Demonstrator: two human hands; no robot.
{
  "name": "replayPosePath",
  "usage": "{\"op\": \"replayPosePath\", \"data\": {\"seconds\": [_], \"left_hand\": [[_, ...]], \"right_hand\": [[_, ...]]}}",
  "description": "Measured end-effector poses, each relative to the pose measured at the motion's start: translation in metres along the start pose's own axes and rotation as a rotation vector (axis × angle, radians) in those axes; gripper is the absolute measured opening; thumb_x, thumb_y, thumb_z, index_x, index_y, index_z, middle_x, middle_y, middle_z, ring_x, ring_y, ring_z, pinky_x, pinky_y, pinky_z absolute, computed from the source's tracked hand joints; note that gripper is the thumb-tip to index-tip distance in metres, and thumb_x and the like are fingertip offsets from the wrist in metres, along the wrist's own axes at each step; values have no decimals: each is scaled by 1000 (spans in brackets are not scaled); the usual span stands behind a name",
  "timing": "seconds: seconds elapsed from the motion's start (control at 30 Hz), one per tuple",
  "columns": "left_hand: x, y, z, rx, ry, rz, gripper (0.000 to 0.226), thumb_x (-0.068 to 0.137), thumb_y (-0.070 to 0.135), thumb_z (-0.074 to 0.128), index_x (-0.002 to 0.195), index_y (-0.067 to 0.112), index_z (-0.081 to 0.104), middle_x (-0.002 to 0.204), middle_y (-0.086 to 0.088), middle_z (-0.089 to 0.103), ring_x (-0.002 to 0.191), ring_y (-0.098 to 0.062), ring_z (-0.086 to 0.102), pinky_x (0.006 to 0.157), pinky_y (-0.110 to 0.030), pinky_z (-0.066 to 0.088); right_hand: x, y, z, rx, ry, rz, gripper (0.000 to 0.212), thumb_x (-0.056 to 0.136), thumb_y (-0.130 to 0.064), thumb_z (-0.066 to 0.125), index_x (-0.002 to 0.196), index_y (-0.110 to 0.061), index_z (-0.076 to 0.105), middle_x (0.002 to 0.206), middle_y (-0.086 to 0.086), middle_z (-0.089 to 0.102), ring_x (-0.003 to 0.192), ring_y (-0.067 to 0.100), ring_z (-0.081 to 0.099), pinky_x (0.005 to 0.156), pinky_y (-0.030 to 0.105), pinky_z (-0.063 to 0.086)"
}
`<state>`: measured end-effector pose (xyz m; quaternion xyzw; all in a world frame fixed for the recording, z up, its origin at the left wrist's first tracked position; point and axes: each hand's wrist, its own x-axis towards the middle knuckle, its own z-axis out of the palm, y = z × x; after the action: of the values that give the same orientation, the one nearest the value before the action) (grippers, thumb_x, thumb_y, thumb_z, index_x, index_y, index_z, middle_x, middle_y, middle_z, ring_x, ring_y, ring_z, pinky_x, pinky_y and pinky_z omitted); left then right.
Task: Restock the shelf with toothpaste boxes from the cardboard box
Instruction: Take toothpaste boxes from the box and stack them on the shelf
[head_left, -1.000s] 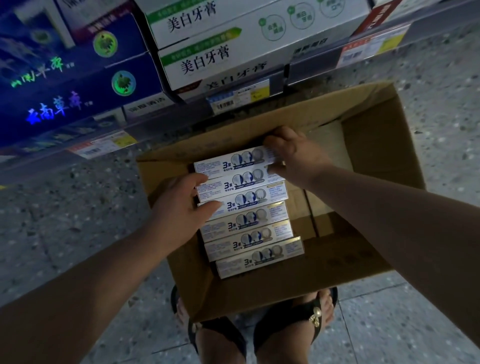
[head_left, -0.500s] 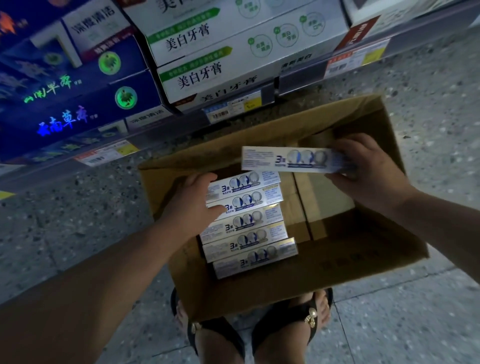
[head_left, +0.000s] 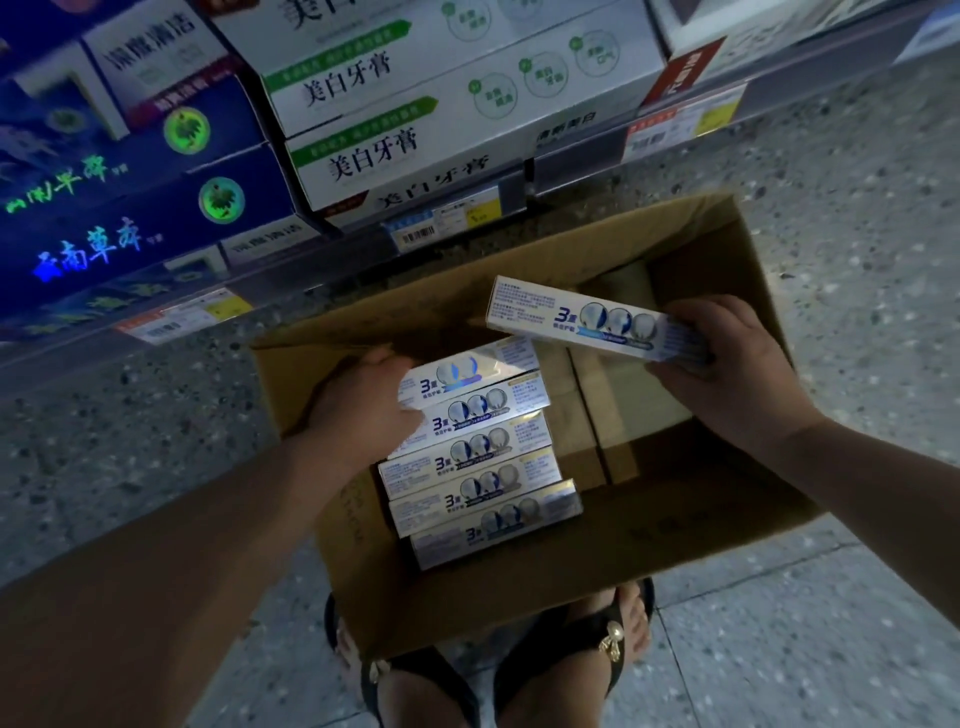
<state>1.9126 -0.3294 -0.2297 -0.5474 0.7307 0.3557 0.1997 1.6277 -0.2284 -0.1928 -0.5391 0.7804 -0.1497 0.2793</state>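
Your right hand (head_left: 737, 374) grips one white-and-blue toothpaste box (head_left: 571, 322) lifted above the open brown cardboard carton (head_left: 727, 519), while your left hand (head_left: 363, 405) clasps the rearmost box (head_left: 467, 371) of five left inside, so restocking the grey metal shelf (head_left: 571, 169) looks far from finished.

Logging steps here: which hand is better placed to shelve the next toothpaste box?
Right. The right hand holds a toothpaste box raised above the cardboard box, nearer the shelf; the left hand is down inside, gripping the stack.
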Motion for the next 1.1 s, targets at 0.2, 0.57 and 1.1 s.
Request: {"op": "replayPosePath", "data": {"seconds": [0.2,0.57,1.1], "left_hand": [[-73,19,-44,-198,98,26,54,78,22,70,127,11,50,121,-9,54,99,-18,53,75,-26,38],[-274,75,-201,-418,165,83,53,72,28,73,119,32,48,118,2,55,107,-20,56,80,-31,44],[-591,123,-387,-603,755,76,43,49,44,53,87,63,53,94,19,55,91,12,51,74,0,37]], "right_hand": [[-11,-41,-63,16,11,-36,49,69,-16,67,114,1,57,111,23,55,92,28,53,81,34,44],[-66,-191,-264,32,9,-209,40,68,-15,69,106,-3,60,101,6,54,82,8,50,72,21,44],[-147,-433,-506,75,-113,-642,45,78,-24,71,116,-41,54,104,-11,52,86,-2,52,67,-2,36]]}}
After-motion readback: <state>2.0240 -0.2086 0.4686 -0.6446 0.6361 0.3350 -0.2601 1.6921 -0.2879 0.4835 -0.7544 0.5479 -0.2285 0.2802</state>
